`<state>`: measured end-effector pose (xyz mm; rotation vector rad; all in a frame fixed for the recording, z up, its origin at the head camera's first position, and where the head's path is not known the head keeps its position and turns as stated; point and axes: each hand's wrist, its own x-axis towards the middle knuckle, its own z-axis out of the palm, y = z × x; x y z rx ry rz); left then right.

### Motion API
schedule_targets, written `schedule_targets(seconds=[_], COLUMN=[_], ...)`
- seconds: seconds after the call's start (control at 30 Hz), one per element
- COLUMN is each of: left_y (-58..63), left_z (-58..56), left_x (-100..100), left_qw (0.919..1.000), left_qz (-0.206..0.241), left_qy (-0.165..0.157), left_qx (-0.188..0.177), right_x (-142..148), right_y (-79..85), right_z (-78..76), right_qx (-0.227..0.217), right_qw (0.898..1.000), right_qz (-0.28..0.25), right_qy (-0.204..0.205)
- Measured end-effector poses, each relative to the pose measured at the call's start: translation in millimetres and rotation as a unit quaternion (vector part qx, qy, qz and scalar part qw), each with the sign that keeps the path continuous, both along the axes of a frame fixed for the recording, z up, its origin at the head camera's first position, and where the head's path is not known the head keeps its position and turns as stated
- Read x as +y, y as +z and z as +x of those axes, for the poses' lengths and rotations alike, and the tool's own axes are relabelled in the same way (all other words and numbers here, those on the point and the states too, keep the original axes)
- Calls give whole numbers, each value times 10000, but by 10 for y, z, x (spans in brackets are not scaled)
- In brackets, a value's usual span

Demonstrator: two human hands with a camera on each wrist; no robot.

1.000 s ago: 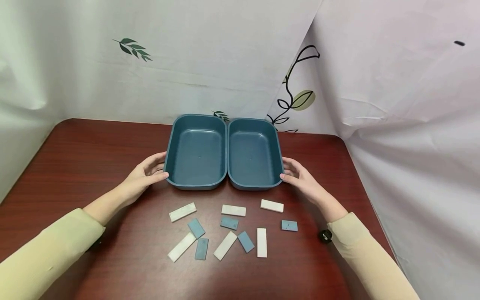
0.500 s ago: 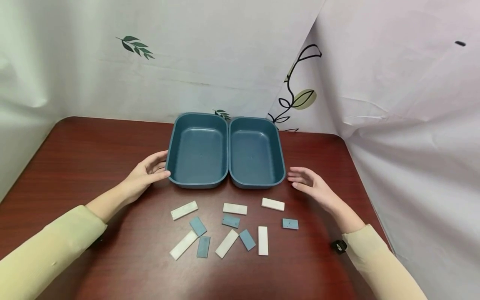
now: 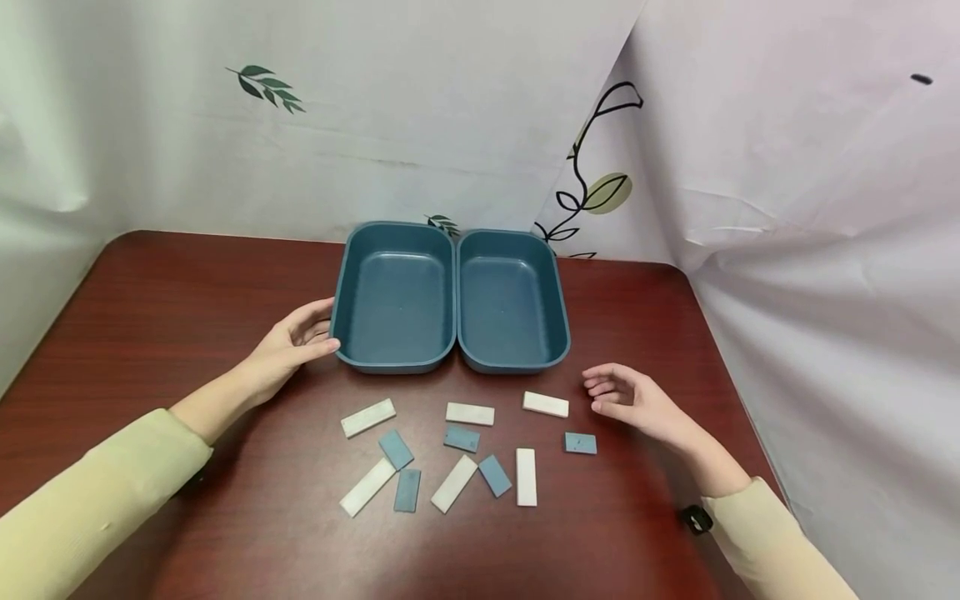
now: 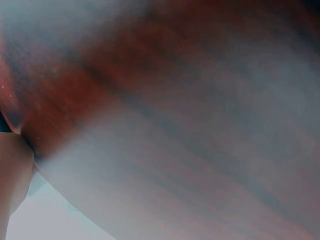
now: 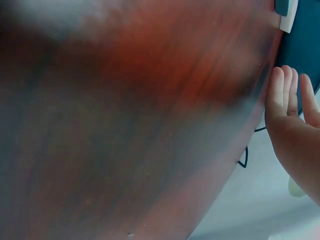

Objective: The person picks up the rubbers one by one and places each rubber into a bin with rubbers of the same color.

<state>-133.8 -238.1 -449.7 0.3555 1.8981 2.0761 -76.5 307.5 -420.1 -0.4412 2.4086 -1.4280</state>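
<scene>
Two dark blue rectangular bins stand side by side at the back of the table, the left bin (image 3: pixel 401 300) against the right bin (image 3: pixel 506 308). My left hand (image 3: pixel 288 350) rests at the left bin's outer side, its thumb at the front corner of the rim. Off to the right, my right hand (image 3: pixel 637 406) is over the table with relaxed fingers, apart from the bins and holding nothing. Nearest to it are a white flat block (image 3: pixel 546 404) and a short blue-grey block (image 3: pixel 581 442). The right wrist view also catches the right hand (image 5: pixel 295 117).
In front of the bins lie several more white blocks (image 3: pixel 527 477) and blue-grey blocks (image 3: pixel 495 476), spread over the reddish-brown table (image 3: pixel 247 517). One blue-grey block (image 3: pixel 396 448) meets the end of a white block (image 3: pixel 367 487). A pale printed curtain (image 3: pixel 420 108) hangs behind.
My right hand has let go of the right bin's side and drawn back toward the front right. The left hand stays at the left bin; the blocks lie as before.
</scene>
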Motion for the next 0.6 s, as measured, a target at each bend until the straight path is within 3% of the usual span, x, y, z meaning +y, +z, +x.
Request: schedule_targets(seconds=[0.6], left_y=[9], left_z=[0], left_x=[6], left_qw=[10000], left_qz=[36], left_qy=[-22], left_qx=[28], right_x=[-88], right_y=[-49], right_z=[171], right_qx=[356], right_qw=[9936], right_qz=[650], right_qy=[850])
